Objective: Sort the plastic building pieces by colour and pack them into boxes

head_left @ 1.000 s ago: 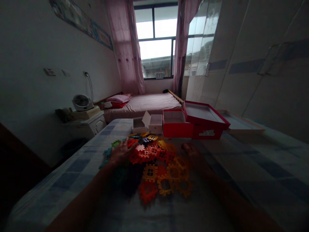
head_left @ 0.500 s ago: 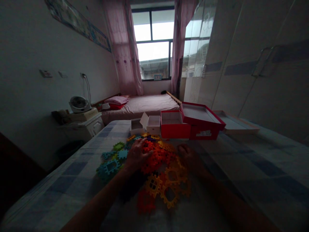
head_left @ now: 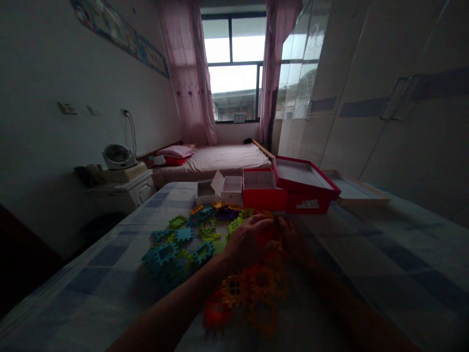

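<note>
Toward the surface's (head_left: 117, 254) far edge, my left hand (head_left: 249, 238) spreads over red-orange pieces (head_left: 262, 279), right hand (head_left: 294, 239) just beside; can't tell either grip.

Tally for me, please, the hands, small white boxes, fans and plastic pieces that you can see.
Hands: 2 (left hand, right hand)
Small white boxes: 2
Fan: 1
Plastic pieces: too overlapped and blurred to count
Total: 5, leaving out the plastic pieces

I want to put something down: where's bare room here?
Checked cloth lies bare left of the teal pieces, and right of the right forearm, nearer than the shallow pale box. It's crowded mid-cloth, where the left hand and right hand are among red and orange pieces, and behind, where open boxes stand.
</note>
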The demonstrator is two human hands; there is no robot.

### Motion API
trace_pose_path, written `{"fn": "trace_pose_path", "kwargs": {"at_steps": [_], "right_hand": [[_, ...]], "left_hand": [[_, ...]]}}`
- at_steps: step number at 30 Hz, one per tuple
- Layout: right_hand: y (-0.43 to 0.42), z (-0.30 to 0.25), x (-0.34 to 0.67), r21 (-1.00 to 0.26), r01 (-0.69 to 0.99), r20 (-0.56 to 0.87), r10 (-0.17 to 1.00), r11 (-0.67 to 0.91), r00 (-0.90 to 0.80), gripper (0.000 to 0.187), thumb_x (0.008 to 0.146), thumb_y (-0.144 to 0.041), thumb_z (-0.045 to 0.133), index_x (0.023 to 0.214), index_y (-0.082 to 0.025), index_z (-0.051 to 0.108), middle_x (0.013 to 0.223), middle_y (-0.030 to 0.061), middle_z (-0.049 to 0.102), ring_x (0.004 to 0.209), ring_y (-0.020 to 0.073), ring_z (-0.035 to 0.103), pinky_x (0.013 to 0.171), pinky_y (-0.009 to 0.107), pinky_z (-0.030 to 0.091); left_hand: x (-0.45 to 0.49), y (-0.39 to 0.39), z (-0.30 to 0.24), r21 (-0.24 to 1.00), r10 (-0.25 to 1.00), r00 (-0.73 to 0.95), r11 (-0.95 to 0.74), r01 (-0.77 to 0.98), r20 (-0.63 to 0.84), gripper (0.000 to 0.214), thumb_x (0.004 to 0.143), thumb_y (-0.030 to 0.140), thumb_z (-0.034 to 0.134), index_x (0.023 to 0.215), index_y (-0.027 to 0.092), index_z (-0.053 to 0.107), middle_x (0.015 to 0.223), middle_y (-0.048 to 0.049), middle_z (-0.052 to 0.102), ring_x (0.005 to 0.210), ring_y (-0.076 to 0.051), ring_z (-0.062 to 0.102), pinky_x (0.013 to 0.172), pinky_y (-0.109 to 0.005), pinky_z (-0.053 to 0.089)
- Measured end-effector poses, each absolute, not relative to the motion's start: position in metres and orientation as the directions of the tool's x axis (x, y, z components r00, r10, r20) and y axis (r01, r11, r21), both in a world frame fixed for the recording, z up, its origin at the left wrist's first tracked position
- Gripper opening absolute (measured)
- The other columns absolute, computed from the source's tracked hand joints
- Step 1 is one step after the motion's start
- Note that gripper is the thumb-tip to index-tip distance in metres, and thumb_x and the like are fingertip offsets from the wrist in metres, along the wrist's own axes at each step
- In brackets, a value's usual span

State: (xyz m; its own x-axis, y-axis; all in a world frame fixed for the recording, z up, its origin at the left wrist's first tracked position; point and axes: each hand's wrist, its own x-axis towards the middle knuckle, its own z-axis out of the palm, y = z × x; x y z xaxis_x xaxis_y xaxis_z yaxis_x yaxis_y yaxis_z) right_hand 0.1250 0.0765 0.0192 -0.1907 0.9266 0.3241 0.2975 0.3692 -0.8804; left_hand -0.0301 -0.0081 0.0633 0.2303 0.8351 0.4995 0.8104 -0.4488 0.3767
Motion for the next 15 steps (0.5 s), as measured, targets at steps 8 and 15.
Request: {"fn": "trace_pose_path", "kwargs": {"at_steps": [8, 15], "right_hand": [[0.081, 0.018, 0.127, -0.875, 0.285, 0.361, 0.920, 0.391, -0.153, 0.039, 0.085, -0.046, 0.033, 0.103, -0.022, 0.058, 0.111, 0.0080, 0.061, 0.106, 0.0213, 0.054, 0.091, 0.033, 0.041], [0.075, 0.024, 0.125, -0.838, 0.323, 0.362, 0.890, 0.440, -0.276, 0.045, 0.087, -0.045, 0.033, 0.117, -0.019, 0.056, 0.123, 0.0079, 0.055, 0.115, 0.0211, 0.048, 0.100, 0.036, 0.036]], "left_hand": [[-0.129, 0.062, 0.050, 0.195, 0.940, -0.037, -0.032, 0.980, 0.340, 0.035, 0.089, 0.032, 0.039, 0.115, 0.020, 0.058, 0.125, -0.0079, 0.055, 0.116, -0.021, 0.050, 0.099, -0.033, 0.038], [-0.128, 0.080, 0.039, 0.185, 0.985, -0.015, -0.017, 0.983, 0.170, 0.040, 0.088, 0.047, 0.033, 0.115, 0.033, 0.059, 0.114, -0.0030, 0.062, 0.108, -0.022, 0.054, 0.096, -0.038, 0.036]]}}
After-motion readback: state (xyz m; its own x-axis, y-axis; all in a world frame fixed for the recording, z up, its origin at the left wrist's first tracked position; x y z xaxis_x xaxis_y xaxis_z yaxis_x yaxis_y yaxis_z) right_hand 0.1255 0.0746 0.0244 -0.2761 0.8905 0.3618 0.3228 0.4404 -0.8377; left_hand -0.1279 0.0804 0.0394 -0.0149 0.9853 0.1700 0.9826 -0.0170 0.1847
